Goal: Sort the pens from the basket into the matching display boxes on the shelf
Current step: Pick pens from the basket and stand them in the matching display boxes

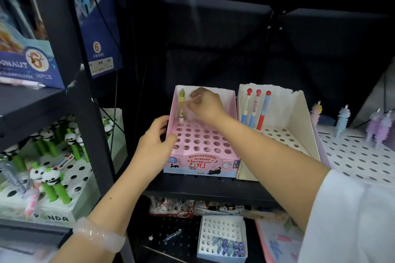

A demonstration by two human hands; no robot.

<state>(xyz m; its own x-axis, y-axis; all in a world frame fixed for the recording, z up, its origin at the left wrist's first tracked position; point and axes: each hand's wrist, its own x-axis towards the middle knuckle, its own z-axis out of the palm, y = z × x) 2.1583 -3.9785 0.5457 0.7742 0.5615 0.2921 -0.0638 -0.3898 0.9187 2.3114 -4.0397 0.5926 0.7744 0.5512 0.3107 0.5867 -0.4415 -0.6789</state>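
A pink display box (pixel 213 161) with rows of round holes stands on the dark shelf at centre. One yellow-green pen (pixel 182 102) stands upright in its back left corner. My left hand (pixel 156 141) grips the box's left wall, thumb over the rim. My right hand (pixel 206 104) reaches into the back of the box and pinches a blurred pale pink pen (pixel 190 111) just right of the yellow-green pen. The basket is not in view.
A white display box (pixel 299 117) to the right holds three red-capped pens (pixel 254 109). Pastel spiral pens (pixel 342 119) stand on a perforated tray (pixel 352 156) far right. Panda pens (pixel 53 139) fill a box at left. A small white box (pixel 222 239) sits on the shelf below.
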